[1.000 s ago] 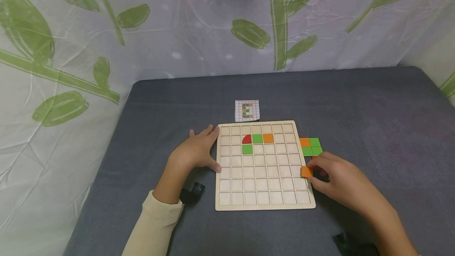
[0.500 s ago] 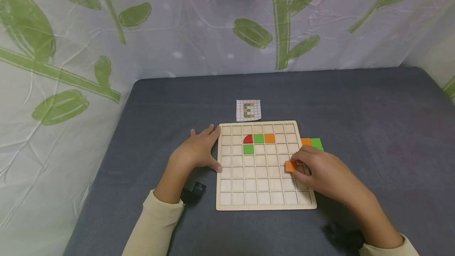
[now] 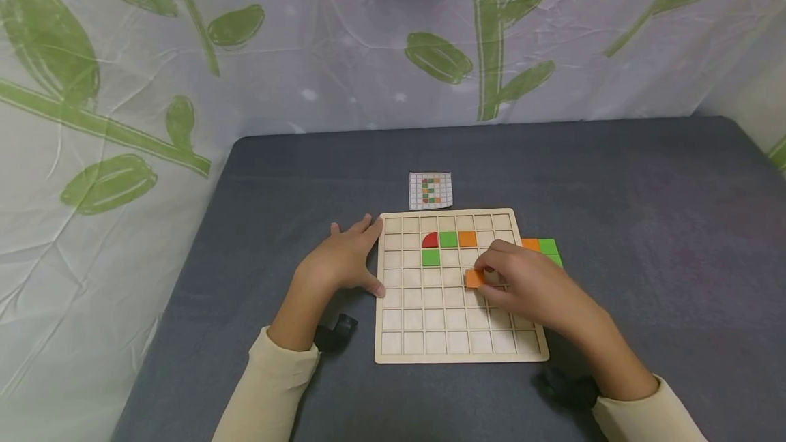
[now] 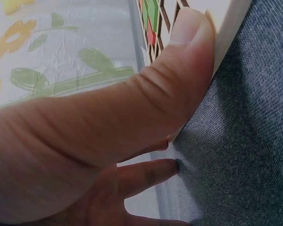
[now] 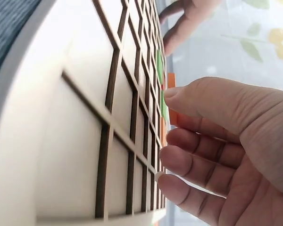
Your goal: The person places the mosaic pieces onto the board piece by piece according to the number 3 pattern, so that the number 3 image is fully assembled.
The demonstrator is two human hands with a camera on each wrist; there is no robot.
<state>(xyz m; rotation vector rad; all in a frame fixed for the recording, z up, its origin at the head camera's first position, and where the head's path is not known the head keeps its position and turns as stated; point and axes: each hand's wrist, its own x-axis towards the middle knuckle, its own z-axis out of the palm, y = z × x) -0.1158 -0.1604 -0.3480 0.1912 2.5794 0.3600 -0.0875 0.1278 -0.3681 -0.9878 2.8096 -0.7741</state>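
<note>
A wooden grid board (image 3: 424,319) lies on the dark table. In its upper cells sit a red quarter-circle tile (image 3: 430,240), a green square tile (image 3: 449,239), an orange square tile (image 3: 467,239) and, under the red one, another green tile (image 3: 431,258). My right hand (image 3: 534,285) pinches an orange square tile (image 3: 474,279) between thumb and fingers above the middle of the board; in the right wrist view this orange tile (image 5: 172,101) stands apart from the grid. My left hand (image 3: 338,261) rests at the board's left edge, its thumb (image 4: 179,66) on the rim and fingers spread.
A small pattern card (image 3: 430,191) with a coloured grid drawing lies just behind the board. Right of the board are more tiles, an orange one (image 3: 531,244) and a green one (image 3: 548,246) among them, partly hidden by the right hand. A leaf-printed cloth (image 3: 344,39) hangs behind the table.
My right hand has carried the orange tile leftward and slightly up, from the board's right edge to over its middle. The left hand has stayed in place.
</note>
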